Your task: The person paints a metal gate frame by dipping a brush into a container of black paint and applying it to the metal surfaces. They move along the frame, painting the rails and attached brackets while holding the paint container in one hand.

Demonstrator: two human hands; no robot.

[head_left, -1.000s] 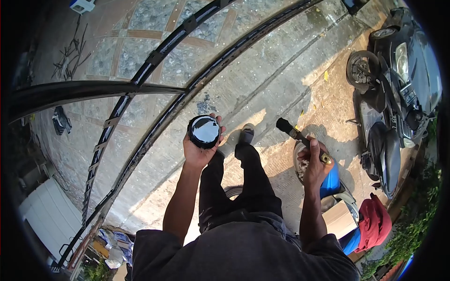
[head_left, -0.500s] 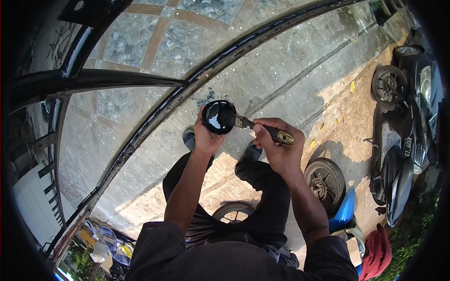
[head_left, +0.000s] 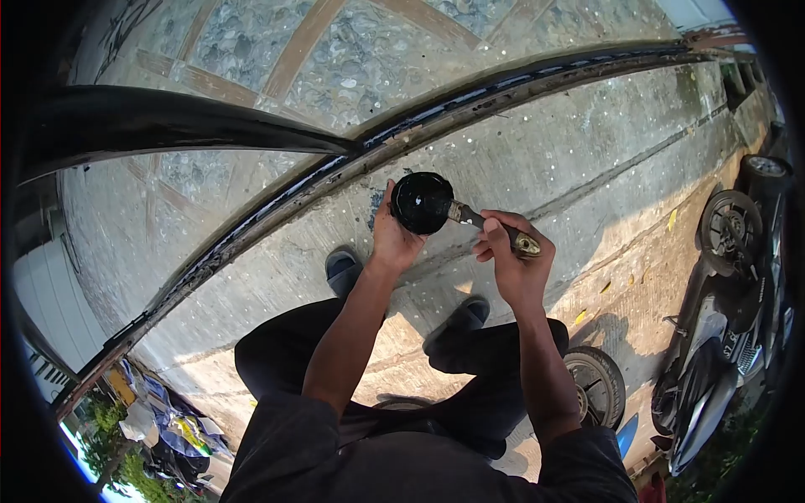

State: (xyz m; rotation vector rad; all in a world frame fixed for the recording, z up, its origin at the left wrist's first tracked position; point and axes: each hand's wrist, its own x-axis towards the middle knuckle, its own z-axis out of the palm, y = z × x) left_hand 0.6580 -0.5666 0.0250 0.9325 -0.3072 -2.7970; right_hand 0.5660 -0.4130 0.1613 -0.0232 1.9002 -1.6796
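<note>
L hand (head_left: 392,237) gripping paint can (head_left: 421,202), R hand (head_left: 513,260) dipping brush (head_left: 493,229)

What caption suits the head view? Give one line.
Left hand holds a black paint can; right hand holds a brush tipped into it.

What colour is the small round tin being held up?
Glossy black; the head view shows the small round tin in the left hand.
</note>
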